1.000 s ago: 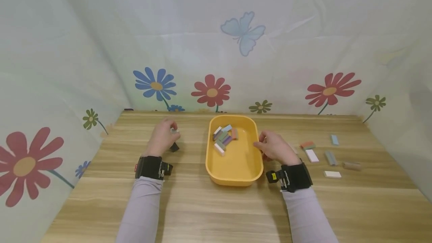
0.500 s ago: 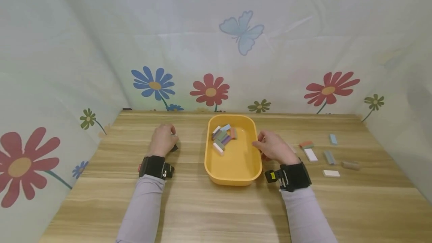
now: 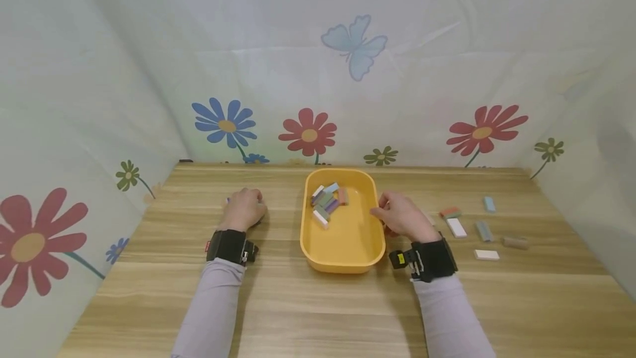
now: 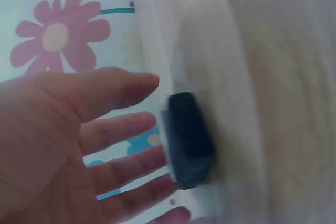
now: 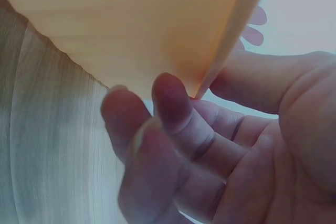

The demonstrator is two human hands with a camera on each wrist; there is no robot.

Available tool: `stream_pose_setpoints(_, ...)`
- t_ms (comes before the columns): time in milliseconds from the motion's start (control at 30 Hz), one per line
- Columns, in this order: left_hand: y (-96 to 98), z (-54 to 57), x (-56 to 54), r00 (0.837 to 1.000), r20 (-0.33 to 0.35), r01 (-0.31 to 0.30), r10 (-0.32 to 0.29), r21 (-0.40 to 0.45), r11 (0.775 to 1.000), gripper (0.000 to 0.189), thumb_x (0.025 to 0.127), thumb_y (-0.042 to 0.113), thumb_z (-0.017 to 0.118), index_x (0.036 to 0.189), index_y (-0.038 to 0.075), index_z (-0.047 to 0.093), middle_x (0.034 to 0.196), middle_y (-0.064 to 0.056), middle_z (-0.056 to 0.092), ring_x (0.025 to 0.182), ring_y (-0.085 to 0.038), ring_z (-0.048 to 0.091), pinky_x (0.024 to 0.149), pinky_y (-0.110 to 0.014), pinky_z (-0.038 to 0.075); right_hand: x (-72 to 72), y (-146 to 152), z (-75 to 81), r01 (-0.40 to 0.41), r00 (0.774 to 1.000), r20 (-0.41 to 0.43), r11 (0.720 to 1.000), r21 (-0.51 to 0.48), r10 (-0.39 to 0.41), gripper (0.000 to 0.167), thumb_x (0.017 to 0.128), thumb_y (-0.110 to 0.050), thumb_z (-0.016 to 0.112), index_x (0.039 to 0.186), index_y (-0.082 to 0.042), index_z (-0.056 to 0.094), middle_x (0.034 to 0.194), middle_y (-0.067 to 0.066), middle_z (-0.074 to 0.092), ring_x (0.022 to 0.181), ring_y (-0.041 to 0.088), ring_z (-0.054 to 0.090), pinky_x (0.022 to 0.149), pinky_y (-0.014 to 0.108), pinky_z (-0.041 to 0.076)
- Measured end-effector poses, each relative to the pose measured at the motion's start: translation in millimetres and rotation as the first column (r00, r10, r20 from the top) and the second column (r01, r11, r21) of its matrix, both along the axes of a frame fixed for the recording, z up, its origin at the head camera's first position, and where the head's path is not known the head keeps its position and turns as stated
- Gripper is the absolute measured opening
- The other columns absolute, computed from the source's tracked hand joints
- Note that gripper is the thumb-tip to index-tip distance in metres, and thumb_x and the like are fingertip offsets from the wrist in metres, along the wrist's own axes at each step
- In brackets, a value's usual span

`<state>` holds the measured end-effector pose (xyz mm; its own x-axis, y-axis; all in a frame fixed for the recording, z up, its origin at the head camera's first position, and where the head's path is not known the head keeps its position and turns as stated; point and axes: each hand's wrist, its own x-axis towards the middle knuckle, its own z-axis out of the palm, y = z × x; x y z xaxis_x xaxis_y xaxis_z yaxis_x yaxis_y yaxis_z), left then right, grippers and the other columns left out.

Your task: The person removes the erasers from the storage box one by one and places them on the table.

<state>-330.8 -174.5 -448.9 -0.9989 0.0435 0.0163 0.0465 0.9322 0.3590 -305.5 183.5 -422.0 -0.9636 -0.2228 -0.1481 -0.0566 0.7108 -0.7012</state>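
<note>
My left hand (image 3: 243,210) is low over the table, left of the yellow plastic tub (image 3: 343,267). In the left wrist view, its thumb and fingers are spread beside a small black block (image 4: 190,140). The fingertips reach the block's near edge; whether they touch it I cannot tell. A bit of purple (image 3: 228,200) peeks out at that hand's left side. My right hand (image 3: 403,217) pinches the tub's right rim, thumb over the inner side and fingers curled outside. Inside the tub lie several small blocks (image 3: 325,200) in white, blue, green, purple and orange, bunched toward the far left.
Right of the tub lie an orange-and-green piece (image 3: 450,212), a white block (image 3: 456,227), a light blue block (image 3: 489,204), a grey piece (image 3: 483,231), a brown cylinder (image 3: 515,242) and another white block (image 3: 486,254). A flowered curtain (image 3: 278,70) borders the table's back and sides.
My left hand has come down and slightly nearer, now covering most of the dark piece seen beside it earlier. The right hand keeps its hold on the tub.
</note>
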Motion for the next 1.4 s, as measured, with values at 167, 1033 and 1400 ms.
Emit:
stream_pose_setpoints(167, 8.5, 10.7, 5.4, 1.0, 0.026, 0.014, -0.014, -0.019, 1.0, 0.046, 0.096, 0.024, 0.057, 0.136, 0.004, 0.052, 0.13, -0.025, 0.054, 0.117, -0.047, 0.05, 0.093, -0.06, 0.04, 0.6, 0, 0.9, -0.002, 1.0, -0.005, 1.0, -0.004, 0.002, 0.019, 0.096, -0.018, 0.06, 0.094, -0.002, 0.05, 0.073, 0.012, 0.061, 0.057, 0.026, 0.063, 0.054, 0.037, 0.053)
stream_pose_setpoints(1033, 105.8, 40.9, 38.5, 0.879, -0.169, 0.45, -0.446, -0.015, 0.893, 0.035, 0.088, 0.011, 0.073, 0.12, 0.003, 0.063, 0.11, -0.013, 0.062, 0.091, -0.024, 0.058, 0.083, -0.037, 0.049, 0.1, 0, -0.8, 0.007, 1.0, 0.006, 1.0, -0.012, -0.007, 0.019, 0.096, -0.017, 0.061, 0.093, -0.002, 0.05, 0.073, 0.015, 0.061, 0.06, 0.031, 0.064, 0.056, 0.04, 0.054)
stream_pose_setpoints(1400, 125.3, 28.8, 19.1, 0.826, -0.04, 0.536, -0.562, -0.251, 0.806, 0.024, 0.09, 0.007, 0.066, 0.114, 0.009, 0.067, 0.101, -0.005, 0.065, 0.092, -0.021, 0.061, 0.082, -0.035, 0.049, -1.0, -2, -2.1, -0.009, 1.0, -0.021, 1.0, 0.017, 0.009, 0.019, 0.096, -0.017, 0.06, 0.092, -0.002, 0.05, 0.073, 0.012, 0.06, 0.056, 0.023, 0.062, 0.054, 0.036, 0.053)
